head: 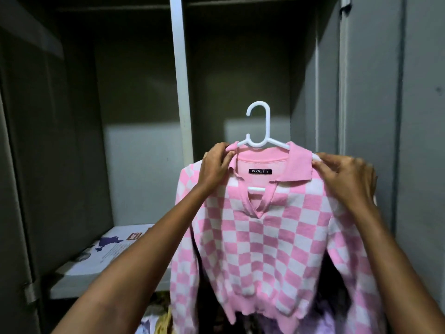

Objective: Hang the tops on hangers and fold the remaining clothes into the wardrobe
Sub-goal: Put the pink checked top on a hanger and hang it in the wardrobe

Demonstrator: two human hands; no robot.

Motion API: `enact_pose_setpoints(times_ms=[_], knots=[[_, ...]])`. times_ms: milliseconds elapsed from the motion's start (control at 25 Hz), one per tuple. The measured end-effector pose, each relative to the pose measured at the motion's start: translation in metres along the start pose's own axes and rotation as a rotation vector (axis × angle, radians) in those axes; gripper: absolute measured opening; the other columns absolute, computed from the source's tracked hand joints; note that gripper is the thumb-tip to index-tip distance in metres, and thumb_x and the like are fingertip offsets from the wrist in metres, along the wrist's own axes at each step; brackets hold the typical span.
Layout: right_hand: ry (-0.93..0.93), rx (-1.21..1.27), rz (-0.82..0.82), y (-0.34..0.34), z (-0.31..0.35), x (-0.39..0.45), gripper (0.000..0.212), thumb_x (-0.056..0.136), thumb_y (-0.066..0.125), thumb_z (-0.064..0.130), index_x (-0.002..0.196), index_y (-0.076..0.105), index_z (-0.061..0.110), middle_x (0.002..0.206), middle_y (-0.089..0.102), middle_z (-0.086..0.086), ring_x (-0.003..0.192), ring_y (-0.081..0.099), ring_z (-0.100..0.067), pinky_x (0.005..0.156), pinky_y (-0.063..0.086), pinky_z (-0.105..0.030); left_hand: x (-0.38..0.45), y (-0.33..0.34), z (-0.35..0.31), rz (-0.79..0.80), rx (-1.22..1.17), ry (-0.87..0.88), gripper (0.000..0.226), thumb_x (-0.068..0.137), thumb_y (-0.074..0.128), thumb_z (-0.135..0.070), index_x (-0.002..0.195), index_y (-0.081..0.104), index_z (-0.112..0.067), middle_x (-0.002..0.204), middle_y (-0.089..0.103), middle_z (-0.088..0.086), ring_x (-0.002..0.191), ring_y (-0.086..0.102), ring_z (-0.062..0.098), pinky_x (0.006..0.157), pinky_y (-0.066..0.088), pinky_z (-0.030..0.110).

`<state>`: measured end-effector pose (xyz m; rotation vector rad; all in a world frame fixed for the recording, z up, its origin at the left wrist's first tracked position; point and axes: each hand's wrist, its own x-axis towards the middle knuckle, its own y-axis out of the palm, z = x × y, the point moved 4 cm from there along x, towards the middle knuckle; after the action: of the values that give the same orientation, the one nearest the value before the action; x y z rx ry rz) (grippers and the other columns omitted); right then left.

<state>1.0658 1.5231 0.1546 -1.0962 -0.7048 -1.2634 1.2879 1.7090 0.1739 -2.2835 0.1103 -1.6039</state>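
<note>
The wardrobe (144, 92) stands open in front of the person, grey and dim inside, with a white post (181, 80) running down between its two sections. A rail (240, 1) crosses the top of the right section. On the shelf (72, 285) in the left section lies a sheet of printed paper (113, 249) as a liner.

Held up in front of the right section is a pink-and-white checked top (265, 249) with a plain pink collar and a dark label inside the neck. It sits on a white hanger (258, 126), whose hook stands free above the collar, well below the rail and caught on nothing. The top's body and sleeves hang straight down.

Below it, a heap of other clothes (159, 319) shows at the bottom edge, too dark and blurred to sort out.

The left hand (216, 165) pinches the collar at the top's left shoulder, fingers curled round the fabric. The right hand (346, 177) grips the other shoulder over the hanger's arm, fingers bent, thumb pressing by the collar.
</note>
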Motion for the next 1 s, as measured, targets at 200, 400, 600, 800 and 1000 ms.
enact_pose_setpoints(times_ms=[200, 400, 600, 800, 1000], knots=[[-0.017, -0.102, -0.069, -0.035, 0.024, 0.034, 0.037, 0.083, 0.065, 0.047, 0.111, 0.069, 0.023, 0.102, 0.068, -0.02, 0.094, 0.063, -0.041, 0.076, 0.048, -0.042, 0.032, -0.006, -0.017, -0.083, -0.135, 0.139, 0.027, 0.092, 0.048, -0.026, 0.1, 0.062, -0.005, 0.091, 0.063, 0.008, 0.083, 0.057, 0.024, 0.076, 0.046, 0.048], [-0.008, -0.101, -0.117, -0.058, 0.017, 0.04, 0.074, 0.067, 0.036, 0.09, 0.116, 0.062, 0.042, 0.101, 0.072, -0.003, 0.097, 0.067, -0.026, 0.073, 0.051, -0.034, 0.043, 0.005, -0.033, -0.08, -0.293, 0.18, 0.022, 0.095, 0.049, -0.021, 0.106, 0.061, -0.005, 0.097, 0.062, 0.006, 0.088, 0.057, 0.02, 0.081, 0.047, 0.046], [-0.041, -0.306, -0.13, -0.072, 0.045, 0.042, 0.044, 0.082, 0.059, 0.057, 0.112, 0.068, 0.026, 0.098, 0.07, -0.02, 0.092, 0.062, -0.043, 0.073, 0.046, -0.042, 0.054, 0.02, -0.034, -0.042, -0.373, 0.196, 0.021, 0.095, 0.048, -0.021, 0.104, 0.06, -0.006, 0.095, 0.06, 0.006, 0.087, 0.055, 0.021, 0.082, 0.046, 0.046], [0.005, -0.374, -0.091, -0.057, 0.062, 0.057, 0.036, 0.086, 0.061, 0.043, 0.116, 0.066, 0.023, 0.105, 0.067, -0.021, 0.099, 0.06, -0.042, 0.077, 0.044, -0.039, 0.073, 0.019, -0.026, 0.042, -0.244, 0.18, 0.021, 0.098, 0.044, -0.021, 0.106, 0.056, -0.005, 0.1, 0.059, 0.011, 0.092, 0.054, 0.026, 0.083, 0.043, 0.042], [-0.046, -0.491, -0.09, -0.049, 0.081, 0.077, 0.032, 0.089, 0.058, 0.039, 0.115, 0.067, 0.024, 0.107, 0.067, -0.018, 0.1, 0.06, -0.039, 0.077, 0.042, -0.035, 0.091, -0.002, -0.026, -0.071, 0.314, 0.341, 0.044, 0.095, 0.044, -0.023, 0.134, 0.043, -0.004, 0.133, 0.049, 0.015, 0.127, 0.041, 0.028, 0.113, 0.019, 0.039]])
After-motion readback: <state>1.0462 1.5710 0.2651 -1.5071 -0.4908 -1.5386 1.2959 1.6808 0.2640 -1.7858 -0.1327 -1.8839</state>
